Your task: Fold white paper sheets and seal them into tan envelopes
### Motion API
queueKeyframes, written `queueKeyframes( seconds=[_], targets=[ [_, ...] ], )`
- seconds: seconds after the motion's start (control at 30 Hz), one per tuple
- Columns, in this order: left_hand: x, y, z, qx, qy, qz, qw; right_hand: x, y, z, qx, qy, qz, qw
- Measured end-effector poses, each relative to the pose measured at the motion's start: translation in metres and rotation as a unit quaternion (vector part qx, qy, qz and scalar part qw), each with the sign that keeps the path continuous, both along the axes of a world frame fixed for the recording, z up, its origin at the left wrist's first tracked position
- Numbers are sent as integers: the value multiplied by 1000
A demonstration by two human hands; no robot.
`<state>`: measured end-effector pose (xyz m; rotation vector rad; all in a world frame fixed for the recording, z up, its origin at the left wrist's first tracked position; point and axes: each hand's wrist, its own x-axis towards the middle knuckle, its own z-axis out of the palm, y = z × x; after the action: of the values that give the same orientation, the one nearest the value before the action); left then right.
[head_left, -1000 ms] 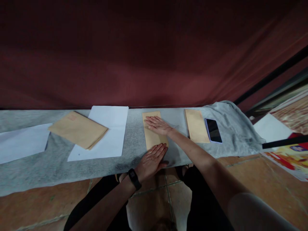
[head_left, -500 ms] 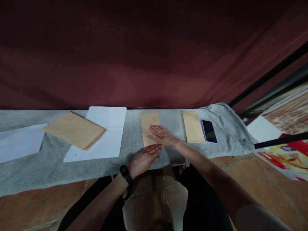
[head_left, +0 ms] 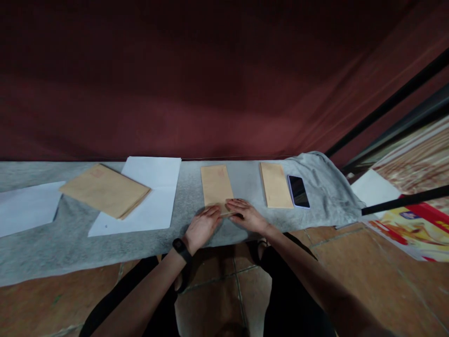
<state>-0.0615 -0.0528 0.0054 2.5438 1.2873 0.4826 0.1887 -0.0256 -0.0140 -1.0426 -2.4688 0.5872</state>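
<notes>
A tan paper envelope (head_left: pixel 216 183) lies on the grey cloth in front of me, its long side running away from me. My left hand (head_left: pixel 202 229) has its fingers bent on the near left corner of this envelope. At the near right corner, my right hand (head_left: pixel 247 215) holds the same edge, with its fingers curled. A narrow strip of the near edge shows between the two hands. The fingertips and thumbs are partly hidden. To the right lies a small stack of similar envelopes (head_left: pixel 277 185), apart from my right hand.
A purple-edged phone (head_left: pixel 299 191) lies right of the small stack. On the left, a thicker envelope stack (head_left: pixel 105 191) overlaps white paper sheets (head_left: pixel 161 196). More white paper (head_left: pixel 28 208) lies farther left. A dark red curtain (head_left: pixel 196 112) hangs behind the cloth-covered surface (head_left: pixel 140 241).
Both hands have gone from lying flat on the envelope to gripping its near edge. My right hand has drawn back toward me. The view has shifted slightly.
</notes>
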Motion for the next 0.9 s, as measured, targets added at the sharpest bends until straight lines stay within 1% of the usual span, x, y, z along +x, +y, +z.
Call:
queueKeyframes(
  seconds=[0.1,0.2,0.3,0.5,0.77,0.9],
  targets=[
    [2,-1,-1,10,2,22,1000,0,0,-5,14,46,-20,999],
    [4,-2,-2,21,0,30,999,-3,3,-8,21,67,-25,997],
    [7,-2,0,20,-1,40,999,-5,5,-10,26,84,-47,995],
    [14,-2,3,17,-7,97,995,-11,8,-11,30,124,-82,988],
    [15,5,-1,26,-26,118,992,-15,7,-1,28,74,-98,992],
    [16,5,-3,22,-6,132,991,-19,-6,3,56,23,-105,993]
  ],
)
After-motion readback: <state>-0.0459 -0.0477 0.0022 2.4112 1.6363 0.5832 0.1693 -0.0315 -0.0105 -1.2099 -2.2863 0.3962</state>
